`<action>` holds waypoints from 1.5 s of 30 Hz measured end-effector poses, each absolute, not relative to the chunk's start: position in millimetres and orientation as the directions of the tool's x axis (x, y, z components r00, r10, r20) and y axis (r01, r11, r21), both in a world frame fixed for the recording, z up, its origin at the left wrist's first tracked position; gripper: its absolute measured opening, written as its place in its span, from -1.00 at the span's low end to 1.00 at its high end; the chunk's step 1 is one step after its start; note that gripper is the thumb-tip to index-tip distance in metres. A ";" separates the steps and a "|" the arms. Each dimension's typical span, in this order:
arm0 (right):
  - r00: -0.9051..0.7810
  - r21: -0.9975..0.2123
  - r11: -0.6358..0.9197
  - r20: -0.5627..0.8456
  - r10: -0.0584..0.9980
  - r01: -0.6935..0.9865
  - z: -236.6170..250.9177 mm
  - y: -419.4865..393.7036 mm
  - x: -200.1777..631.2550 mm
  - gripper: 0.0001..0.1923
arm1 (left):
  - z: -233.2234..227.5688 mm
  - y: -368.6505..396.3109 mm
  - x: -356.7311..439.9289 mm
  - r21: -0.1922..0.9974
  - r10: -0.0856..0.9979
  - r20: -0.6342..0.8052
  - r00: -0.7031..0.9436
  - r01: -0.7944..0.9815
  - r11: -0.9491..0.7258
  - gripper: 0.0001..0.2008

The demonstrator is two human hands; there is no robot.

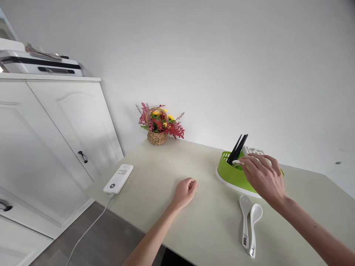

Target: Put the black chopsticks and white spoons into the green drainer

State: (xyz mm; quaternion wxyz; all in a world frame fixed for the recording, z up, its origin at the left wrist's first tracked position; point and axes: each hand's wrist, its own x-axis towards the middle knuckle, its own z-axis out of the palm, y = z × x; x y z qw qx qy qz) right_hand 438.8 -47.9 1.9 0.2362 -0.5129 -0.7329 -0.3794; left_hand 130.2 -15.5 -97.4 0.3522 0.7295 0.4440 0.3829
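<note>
As the head view shows, the right hand (262, 173)'s grip appears narrow on a partly hidden white utensil (237, 162) at the green holder (233, 175); keep the utensil clear of the black chopsticks (237, 149). The left hand (185, 192) lies curled narrow on the tabletop (155, 173); two white spoons (245, 205) lie before the holder; a white cabinet (80, 111) stands leftward.

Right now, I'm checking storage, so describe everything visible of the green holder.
The green holder is plastic-looking, with rounded walls and small square openings near its left end. It stands upright on a white base on the table. Black chopsticks lean inside; the right hand hides much of its right side, so contact there is unclear.
</note>
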 end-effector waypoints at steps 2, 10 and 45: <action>-0.386 0.332 0.200 0.736 0.556 0.922 -3.7 -48.1 441.1 -0.82 | -96.7 -15.7 130.3 0.851 0.918 0.242 0.314 0.387 -0.357 -0.62; -0.361 0.326 0.168 0.733 0.577 0.930 -14.2 -49.4 441.9 -0.87 | -95.2 -16.1 130.5 0.841 0.914 0.247 0.323 0.397 -0.368 -0.63; 0.017 -0.403 0.077 0.227 0.974 0.912 -70.2 -133.0 502.8 -0.57 | -95.9 -16.2 131.2 0.832 0.915 0.254 0.314 0.411 -0.372 -0.65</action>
